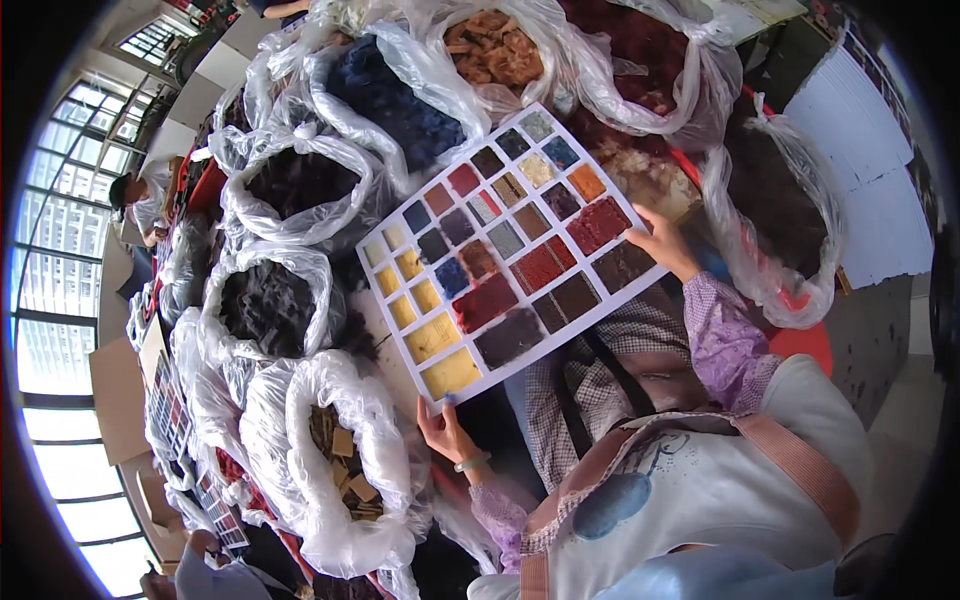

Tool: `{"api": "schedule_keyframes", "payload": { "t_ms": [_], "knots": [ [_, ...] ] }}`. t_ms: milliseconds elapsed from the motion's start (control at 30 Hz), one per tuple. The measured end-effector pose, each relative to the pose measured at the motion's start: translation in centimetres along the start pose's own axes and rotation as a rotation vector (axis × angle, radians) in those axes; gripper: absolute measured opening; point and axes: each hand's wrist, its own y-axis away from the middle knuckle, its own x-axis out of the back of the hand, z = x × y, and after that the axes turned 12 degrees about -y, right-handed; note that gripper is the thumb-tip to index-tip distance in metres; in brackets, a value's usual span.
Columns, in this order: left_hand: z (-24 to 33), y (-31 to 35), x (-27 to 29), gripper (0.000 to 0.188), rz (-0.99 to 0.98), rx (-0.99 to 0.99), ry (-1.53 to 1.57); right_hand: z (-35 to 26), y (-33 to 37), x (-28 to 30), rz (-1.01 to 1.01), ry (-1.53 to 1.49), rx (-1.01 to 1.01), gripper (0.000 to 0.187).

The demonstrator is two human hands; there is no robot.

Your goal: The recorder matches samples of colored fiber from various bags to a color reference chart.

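A large white sample board [505,240] is held tilted in front of me. Its grid carries many swatches in yellow, red, brown, blue, black and grey. My left hand [446,432] grips the board's near-left corner, thumb on top. Along the right edge, my right hand [660,240] pinches the border beside a dark red swatch. The fingers beneath the board are hidden. Close to my left hand stands a plastic-lined bag [350,400] with small tan and brown pieces inside.
More plastic-lined bags surround me: one of black fluffy material [268,305], one of dark blue [385,95], one of orange-brown pieces [492,50], one of dark brown [775,200] on the right. Similar boards [170,405] lie at far left, near other people [150,200].
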Motion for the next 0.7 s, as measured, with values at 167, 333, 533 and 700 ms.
{"api": "schedule_keyframes", "payload": {
  "t_ms": [167, 333, 533, 700],
  "knots": [
    [-1.8, -0.6, -0.2, 0.041, 0.039, -0.401, -0.412, 1.3, 0.1, -0.9, 0.133, 0.207, 0.099, 0.045],
    [-0.8, 1.2, 2.4, 0.045, 0.001, -0.192, 0.025, 0.5, 2.5, -1.7, 0.045, 0.292, 0.156, 0.044],
    [-2.1, 2.2, 3.9, 0.052, -0.025, -0.144, 0.038, 1.5, 3.3, -2.7, 0.11, 0.343, 0.233, 0.042],
    [-1.3, -1.7, 2.3, 0.052, -0.091, -0.254, -0.147, 2.6, -2.2, -4.5, 0.129, 0.386, 0.212, 0.042]
  ]
}}
